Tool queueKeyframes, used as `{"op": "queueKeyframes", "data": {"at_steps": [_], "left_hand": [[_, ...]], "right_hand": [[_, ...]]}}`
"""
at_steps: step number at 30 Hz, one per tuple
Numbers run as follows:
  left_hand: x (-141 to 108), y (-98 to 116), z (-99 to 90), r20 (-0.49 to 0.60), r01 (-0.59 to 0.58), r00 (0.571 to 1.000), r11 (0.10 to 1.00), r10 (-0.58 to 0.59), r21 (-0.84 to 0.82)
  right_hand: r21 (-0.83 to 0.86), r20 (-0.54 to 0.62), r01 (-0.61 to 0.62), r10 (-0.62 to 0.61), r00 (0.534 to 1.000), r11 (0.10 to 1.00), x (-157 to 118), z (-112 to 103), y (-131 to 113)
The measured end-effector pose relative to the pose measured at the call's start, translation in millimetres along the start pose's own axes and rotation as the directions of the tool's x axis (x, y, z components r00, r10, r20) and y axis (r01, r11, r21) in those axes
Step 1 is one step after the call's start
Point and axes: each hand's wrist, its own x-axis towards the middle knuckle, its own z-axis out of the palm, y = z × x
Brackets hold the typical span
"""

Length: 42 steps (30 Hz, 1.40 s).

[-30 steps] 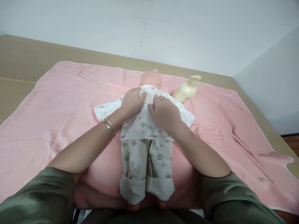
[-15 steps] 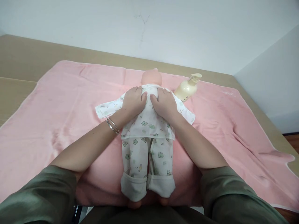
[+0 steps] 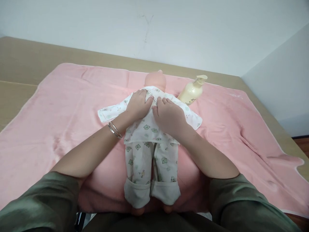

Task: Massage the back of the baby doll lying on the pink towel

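A doll (image 3: pixel 155 80) lies with its head away from me, dressed in a white printed shirt (image 3: pixel 147 129) and matching trousers (image 3: pixel 141 161) with turned-up cuffs. My left hand (image 3: pixel 139 104), with bangles at the wrist, rests flat on the left of the shirt's upper part, its thumb apart from the fingers. On the right of the shirt lies my right hand (image 3: pixel 169 115), fingers spread somewhat and slightly bent, holding nothing. The doll's face is not visible.
A cream pump bottle (image 3: pixel 191 91) sits beyond the shirt's right sleeve. A pink blanket (image 3: pixel 79 93) lies under the doll on a wooden table (image 3: pixel 29 56), with a white wall (image 3: pixel 96 25) behind.
My right hand has slid a little down the shirt towards me, and the cloth near the collar has wrinkled. My left hand is almost where it was.
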Motion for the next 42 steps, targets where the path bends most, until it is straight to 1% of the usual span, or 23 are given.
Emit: {"op": "queueKeyframes", "data": {"at_steps": [3, 5, 8, 10, 12, 15, 18, 20, 22, 24, 26, 29, 31, 32, 36, 38, 40, 42], "left_hand": [[-6, 5, 2.7, -0.039, -0.017, 0.999, 0.999, 0.018, 0.033], [-14, 11, 7.0, -0.067, -0.047, 0.996, 0.998, 0.051, 0.05], [-23, 18, 11.3, -0.05, -0.102, 0.993, 0.992, 0.106, 0.076], [-23, 17, 11.2, -0.027, -0.138, 0.989, 0.981, 0.143, 0.133], [-17, 13, 9.2, -0.028, -0.159, 0.986, 0.97, 0.166, 0.183], [-6, 3, 4.6, -0.032, -0.158, 0.986, 0.972, 0.166, 0.171], [3, -2, -1.0, 0.016, -0.08, 0.997, 0.989, 0.079, 0.123], [4, -2, -4.9, 0.048, -0.031, 0.999, 0.994, 0.025, 0.109], [2, 1, -7.7, 0.06, -0.029, 0.998, 0.992, 0.022, 0.121], [-4, 7, -8.1, 0.045, -0.053, 0.998, 0.987, 0.047, 0.153], [-12, 13, -5.3, 0.002, -0.084, 0.996, 0.98, 0.085, 0.18], [-22, 21, 2.1, -0.08, -0.113, 0.988, 0.976, 0.129, 0.185], [-23, 22, 5.5, -0.095, -0.107, 0.988, 0.983, 0.123, 0.151], [-21, 21, 6.0, -0.085, -0.094, 0.991, 0.988, 0.105, 0.121], [-2, 10, 2.4, 0.013, -0.016, 1.0, 0.998, 0.017, -0.064], [5, 6, 1.4, 0.038, 0.009, 0.999, 0.991, -0.004, -0.132], [3, 7, 3.1, 0.011, 0.03, 1.0, 0.992, -0.029, -0.126], [-5, 12, 6.8, -0.03, 0.023, 0.999, 0.998, -0.025, -0.063]], "right_hand": [[0.147, 0.044, -0.05, 0.044, 0.998, 0.988, 10, 0, 10], [0.221, 0.027, -0.036, 0.03, 0.999, 0.975, 24, 7, 20], [0.24, -0.016, -0.031, 0.036, 0.999, 0.97, 46, 23, 32], [0.242, -0.037, -0.052, 0.063, 0.997, 0.969, 54, 31, 34], [0.237, -0.069, -0.044, 0.062, 0.996, 0.97, 53, 32, 31], [0.167, -0.099, -0.011, 0.028, 0.995, 0.986, 39, 26, 22], [0.076, -0.104, 0.015, -0.007, 0.995, 0.997, 24, 21, 13], [0.062, -0.108, 0.027, -0.02, 0.994, 0.998, 20, 19, 12], [0.11, -0.103, 0.034, -0.023, 0.994, 0.993, 24, 18, 16], [0.193, -0.082, 0.042, -0.027, 0.996, 0.98, 32, 17, 26], [0.262, -0.059, 0.036, -0.021, 0.998, 0.964, 42, 17, 37], [0.289, -0.055, -0.005, 0.021, 0.998, 0.957, 53, 19, 48], [0.266, -0.063, -0.018, 0.036, 0.997, 0.964, 53, 21, 46], [0.243, -0.063, -0.013, 0.03, 0.998, 0.97, 50, 21, 43], [0.106, -0.07, 0.026, -0.018, 0.997, 0.994, 31, 22, 21], [0.081, -0.095, 0.04, -0.032, 0.995, 0.996, 25, 22, 15], [0.119, -0.097, 0.042, -0.03, 0.995, 0.992, 28, 22, 17], [0.194, -0.072, 0.022, -0.008, 0.997, 0.981, 36, 23, 25]]}}
